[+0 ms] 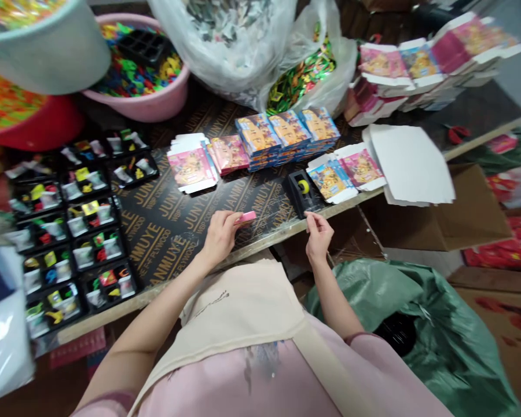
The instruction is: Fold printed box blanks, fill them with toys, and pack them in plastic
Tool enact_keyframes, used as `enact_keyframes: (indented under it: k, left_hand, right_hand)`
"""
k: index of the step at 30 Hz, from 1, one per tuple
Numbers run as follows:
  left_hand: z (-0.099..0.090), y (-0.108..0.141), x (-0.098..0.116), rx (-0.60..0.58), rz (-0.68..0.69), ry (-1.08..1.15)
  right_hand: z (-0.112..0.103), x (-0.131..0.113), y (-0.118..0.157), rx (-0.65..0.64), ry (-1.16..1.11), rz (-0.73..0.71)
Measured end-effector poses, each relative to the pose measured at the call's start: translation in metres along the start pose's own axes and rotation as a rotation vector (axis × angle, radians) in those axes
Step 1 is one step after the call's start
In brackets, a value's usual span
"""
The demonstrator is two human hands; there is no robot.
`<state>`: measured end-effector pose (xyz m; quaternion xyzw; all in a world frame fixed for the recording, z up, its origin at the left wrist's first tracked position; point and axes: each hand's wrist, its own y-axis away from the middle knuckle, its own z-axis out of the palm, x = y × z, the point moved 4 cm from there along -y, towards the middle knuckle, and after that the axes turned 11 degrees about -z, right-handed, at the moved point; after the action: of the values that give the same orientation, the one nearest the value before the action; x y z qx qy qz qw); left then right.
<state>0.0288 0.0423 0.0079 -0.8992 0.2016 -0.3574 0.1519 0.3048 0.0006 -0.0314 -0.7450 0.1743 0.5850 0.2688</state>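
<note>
My left hand (220, 236) is closed around a small flat pink box (245, 217), whose pink edge sticks out past the fingers above the table's front edge. To its right, my right hand (318, 236) pinches thumb and forefinger together at the front end of a black tape dispenser (296, 194). A roll of tape (303, 186) with a yellow core sits in the dispenser. Whatever is between those fingertips is too small to make out. Behind the hands are stacked blue picture boxes (260, 136), with pink boxes (229, 153) beside them.
Black trays (98, 252) of small toys cover the table's left side. Tubs, including a pink tub (156, 95), and a clear plastic bag (238, 63) stand behind. Flat cartons (330, 178) and white card sheets (410, 165) lie right. A green sack (373, 289) stands below.
</note>
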Motion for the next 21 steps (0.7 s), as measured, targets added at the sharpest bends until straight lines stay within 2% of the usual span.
enact_keyframes:
  k: [3, 5, 8, 12, 15, 18, 21]
  left_hand:
    - [-0.002, 0.000, 0.001, 0.017, 0.061, 0.057]
    - [-0.003, 0.001, 0.001, 0.030, 0.091, 0.085]
    - [-0.004, 0.003, -0.002, 0.017, 0.100, 0.088]
    - [-0.001, 0.003, -0.003, -0.094, 0.054, 0.029]
    - [0.000, -0.001, -0.001, -0.101, 0.013, -0.003]
    - [0.002, -0.004, -0.001, -0.082, -0.068, -0.018]
    - [0.001, -0.007, 0.001, -0.131, -0.099, 0.001]
  right_hand:
    - [0.057, -0.035, 0.033, -0.469, -0.308, 0.242]
    - [0.087, -0.055, 0.049, -0.662, -0.486, 0.368]
    - [0.112, -0.067, 0.058, -0.745, -0.632, 0.493]
    - [0.118, -0.059, 0.059, -0.776, -0.669, 0.591]
    - [0.116, -0.053, 0.058, -0.779, -0.561, 0.499]
    - [0.108, -0.050, 0.049, -0.751, -0.274, 0.186]
    - [0.098, -0.038, 0.034, -0.642, -0.004, -0.062]
